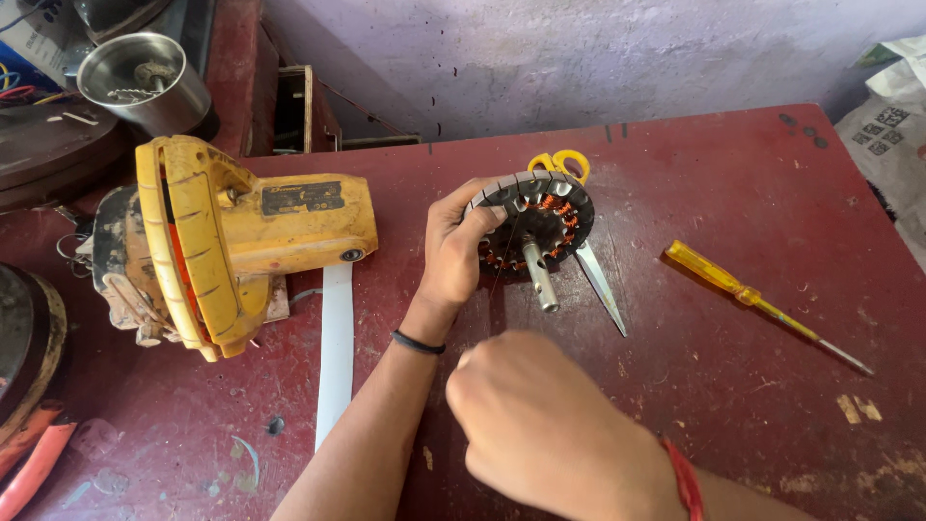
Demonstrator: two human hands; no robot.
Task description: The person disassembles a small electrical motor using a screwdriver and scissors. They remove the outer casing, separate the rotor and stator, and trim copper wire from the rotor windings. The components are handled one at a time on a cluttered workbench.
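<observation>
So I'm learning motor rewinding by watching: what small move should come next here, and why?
Probably draw the right hand back a little further. It is closed as if pinching something, though no wire shows, while the left hand props the stator on edge with its copper coils facing it.

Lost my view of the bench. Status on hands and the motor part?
Left hand grips stator, tilted up. Right hand fisted near, hold unclear. Scissors lie behind stator.
</observation>
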